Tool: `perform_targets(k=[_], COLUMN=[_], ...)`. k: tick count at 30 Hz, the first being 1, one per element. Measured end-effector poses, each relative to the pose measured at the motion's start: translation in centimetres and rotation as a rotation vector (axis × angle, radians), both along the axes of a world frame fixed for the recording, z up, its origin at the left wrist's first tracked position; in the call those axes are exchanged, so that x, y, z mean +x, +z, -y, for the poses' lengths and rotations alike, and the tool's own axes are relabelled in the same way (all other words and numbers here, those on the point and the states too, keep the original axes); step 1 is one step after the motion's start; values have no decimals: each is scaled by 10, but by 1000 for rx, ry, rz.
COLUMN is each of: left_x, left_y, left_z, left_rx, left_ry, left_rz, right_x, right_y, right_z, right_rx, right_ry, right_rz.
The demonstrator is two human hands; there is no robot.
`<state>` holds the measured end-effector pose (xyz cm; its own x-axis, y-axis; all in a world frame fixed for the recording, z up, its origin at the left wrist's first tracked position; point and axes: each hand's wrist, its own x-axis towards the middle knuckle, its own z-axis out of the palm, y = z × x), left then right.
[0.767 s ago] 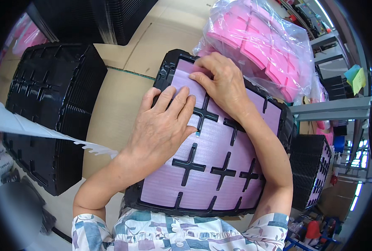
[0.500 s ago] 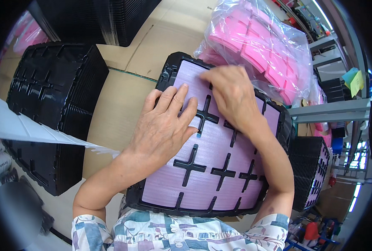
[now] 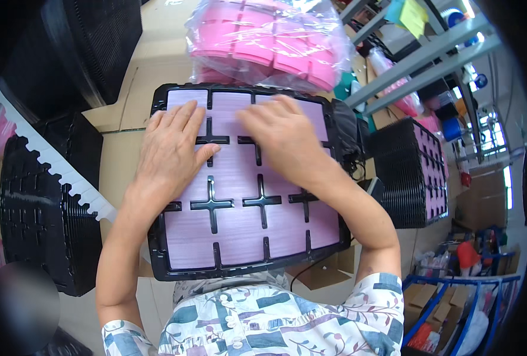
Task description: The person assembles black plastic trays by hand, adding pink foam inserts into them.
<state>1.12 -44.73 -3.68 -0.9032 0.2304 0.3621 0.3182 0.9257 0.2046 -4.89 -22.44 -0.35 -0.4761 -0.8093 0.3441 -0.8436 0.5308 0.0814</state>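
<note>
A black plastic tray [image 3: 158,252] lies in front of me, lined with a thin lilac foam sheet [image 3: 237,225]. Black cross-shaped ribs of the tray stand up through slots in the foam. My left hand [image 3: 171,145] lies on the upper left of the sheet, fingers stretched out and thumb apart. Over the upper middle of the foam is my right hand [image 3: 281,136], its fingers bent downward and smeared by motion. Whether it pinches anything cannot be made out.
Beyond the tray sits a clear bag of pink foam pieces [image 3: 269,44]. Black tray stacks stand at left [image 3: 44,231], far left [image 3: 91,53] and right [image 3: 397,172]. A white toothed strip [image 3: 50,154] slants across the left. Grey rails [image 3: 417,62] cross the upper right.
My view has turned, so the tray appears straighter and farther left. The right hand has shifted slightly over the foam; the left still rests flat on it.
</note>
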Motion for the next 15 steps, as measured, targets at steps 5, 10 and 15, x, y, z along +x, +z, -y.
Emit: perform_targets(k=[5,10,15], left_x=[-7,2,70], left_y=[-5,-14,-14], left_z=[-3,7,29], left_rx=[-4,32,449], left_ry=[-50,-8,191], left_rz=[12,-90,34], right_x=[-3,-13,28], right_y=[-4,-25,-2], right_z=[-111,-128,-139], right_rx=[65,133,-276], right_ry=[-452,-352,-444], right_rz=[-47,-149,-109])
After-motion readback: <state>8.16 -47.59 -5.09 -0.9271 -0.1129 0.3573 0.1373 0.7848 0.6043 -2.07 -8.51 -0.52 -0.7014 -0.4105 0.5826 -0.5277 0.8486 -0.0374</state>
